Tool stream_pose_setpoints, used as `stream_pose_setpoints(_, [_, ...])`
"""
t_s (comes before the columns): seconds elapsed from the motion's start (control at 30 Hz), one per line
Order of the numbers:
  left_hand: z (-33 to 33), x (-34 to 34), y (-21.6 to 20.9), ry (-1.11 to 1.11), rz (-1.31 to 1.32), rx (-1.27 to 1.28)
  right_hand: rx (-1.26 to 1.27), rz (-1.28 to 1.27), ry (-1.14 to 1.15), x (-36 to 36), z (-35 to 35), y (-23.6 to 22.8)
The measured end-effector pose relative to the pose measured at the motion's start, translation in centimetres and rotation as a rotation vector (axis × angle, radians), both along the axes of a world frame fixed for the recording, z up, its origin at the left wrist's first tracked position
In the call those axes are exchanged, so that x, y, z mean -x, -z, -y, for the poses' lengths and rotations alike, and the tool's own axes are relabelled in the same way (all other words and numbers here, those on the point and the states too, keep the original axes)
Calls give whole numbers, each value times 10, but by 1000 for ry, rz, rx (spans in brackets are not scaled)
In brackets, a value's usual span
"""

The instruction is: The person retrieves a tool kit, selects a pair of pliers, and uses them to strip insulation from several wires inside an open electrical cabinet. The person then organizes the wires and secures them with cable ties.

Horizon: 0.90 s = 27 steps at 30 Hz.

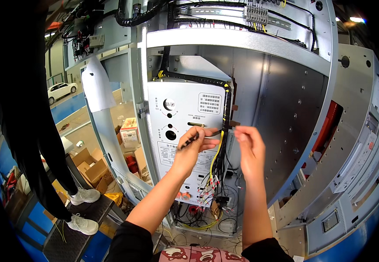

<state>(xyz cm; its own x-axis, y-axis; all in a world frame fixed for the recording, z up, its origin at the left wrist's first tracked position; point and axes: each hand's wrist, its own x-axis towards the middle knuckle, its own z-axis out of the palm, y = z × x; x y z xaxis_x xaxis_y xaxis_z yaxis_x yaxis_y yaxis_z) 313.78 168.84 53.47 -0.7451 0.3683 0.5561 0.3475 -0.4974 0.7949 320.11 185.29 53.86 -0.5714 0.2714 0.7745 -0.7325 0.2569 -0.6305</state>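
Pinched between thumb and curled fingers, the left hand (192, 146) holds a thin black cable tie (198, 136) pointing toward 2 o'clock at the wire bundle (224, 131). At 3 o'clock, the right hand (249, 146) touches that bundle, fingers loosely together.

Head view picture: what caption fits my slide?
Two bare hands, left and right, work a thin black cable tie at a black-and-yellow wire bundle.
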Motion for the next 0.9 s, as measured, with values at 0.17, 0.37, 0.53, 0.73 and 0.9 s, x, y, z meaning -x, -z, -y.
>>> stream_pose_setpoints(0.17, [-7,19,20,-69,189,-72,211,329,-450,39,-12,9])
stream_pose_setpoints(0.37, [-14,16,20,23,160,428,-157,360,-395,39,-6,4])
stream_pose_setpoints(0.53, [-1,27,15,-220,-220,503,-327,330,-325,29,-25,-2])
stream_pose_setpoints(0.73, [-16,15,10,-178,6,491,-481,337,-20,1,-15,-13])
stream_pose_setpoints(0.9, [-12,-2,14,-303,-140,418,-429,296,83,-15,-22,-23])
